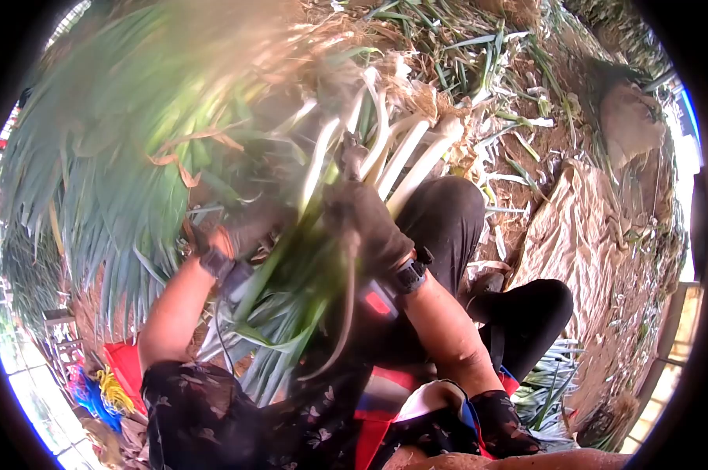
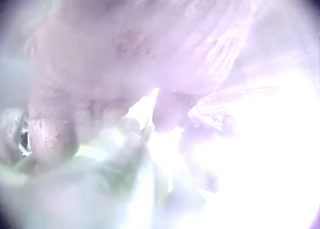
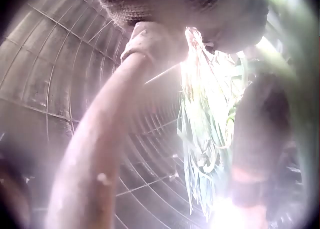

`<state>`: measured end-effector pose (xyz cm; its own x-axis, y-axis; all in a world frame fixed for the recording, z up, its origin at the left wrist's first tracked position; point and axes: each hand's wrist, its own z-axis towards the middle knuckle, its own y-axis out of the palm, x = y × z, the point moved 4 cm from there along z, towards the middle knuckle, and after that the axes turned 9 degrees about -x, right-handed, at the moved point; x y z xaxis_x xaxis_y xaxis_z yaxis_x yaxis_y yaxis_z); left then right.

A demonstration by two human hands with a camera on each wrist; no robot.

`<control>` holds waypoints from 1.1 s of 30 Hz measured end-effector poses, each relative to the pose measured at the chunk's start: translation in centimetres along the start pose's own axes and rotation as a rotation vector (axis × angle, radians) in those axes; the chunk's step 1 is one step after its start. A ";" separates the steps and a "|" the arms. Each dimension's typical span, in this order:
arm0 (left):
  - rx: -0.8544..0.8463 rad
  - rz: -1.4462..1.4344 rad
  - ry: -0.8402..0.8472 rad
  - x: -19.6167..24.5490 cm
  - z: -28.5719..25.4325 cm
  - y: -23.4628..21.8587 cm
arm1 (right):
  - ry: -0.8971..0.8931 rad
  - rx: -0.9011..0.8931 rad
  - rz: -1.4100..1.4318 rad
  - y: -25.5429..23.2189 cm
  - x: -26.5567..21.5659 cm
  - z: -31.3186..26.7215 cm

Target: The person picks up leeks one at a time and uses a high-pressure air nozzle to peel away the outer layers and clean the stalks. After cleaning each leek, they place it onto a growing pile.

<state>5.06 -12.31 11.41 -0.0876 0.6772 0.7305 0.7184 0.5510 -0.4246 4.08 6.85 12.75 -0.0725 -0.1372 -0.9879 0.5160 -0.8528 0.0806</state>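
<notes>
My gloved right hand (image 1: 362,219) grips the end of a hose (image 1: 349,305), with a dark nozzle-like tip (image 1: 352,153) above its fingers. In the right wrist view that hose (image 3: 95,144) runs up to a pale fitting (image 3: 142,39) under the glove. To the left, my gloved left hand (image 1: 248,223), blurred, holds green onions by their leaves; the left wrist view shows gloved fingers (image 2: 52,134) bent over hazy green leaves (image 2: 115,159). A white green onion stalk (image 1: 319,160) stands between the hands. Several more white stalks (image 1: 407,157) lie just beyond the right hand.
A large heap of green onion leaves (image 1: 95,172) fills the left side. Loose trimmings (image 1: 479,70) cover the ground ahead. A crumpled tan cloth (image 1: 573,227) lies at right, beside my bent knee (image 1: 448,211). Coloured strings (image 1: 111,392) lie at lower left.
</notes>
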 end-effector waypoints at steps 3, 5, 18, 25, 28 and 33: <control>0.131 -0.039 -0.010 -3.4 4.3 -0.6 | -0.357 0.110 -0.253 -0.5 0.1 -1.2; 0.221 0.368 0.254 -2.2 4.8 -0.3 | -0.368 0.124 -0.334 -1.5 -0.9 -2.0; 0.654 0.428 0.291 0.6 6.7 1.1 | -0.078 -0.001 -0.085 -3.1 0.1 -3.8; 0.415 0.229 -0.163 2.1 8.9 0.4 | 0.007 -0.072 -0.199 -3.5 0.1 -5.0; 0.412 0.267 -0.125 0.8 9.6 0.3 | -0.045 -0.042 -0.282 -2.8 -0.3 -4.9; 0.372 0.494 -0.193 3.4 10.1 -0.5 | -0.071 -0.016 -0.308 -2.7 -0.3 -6.5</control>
<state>-2.53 -5.34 8.72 0.0453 0.9506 0.3070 0.4216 0.2604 -0.8686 8.26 12.44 11.98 -0.2869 0.0908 -0.9536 0.4737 -0.8518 -0.2236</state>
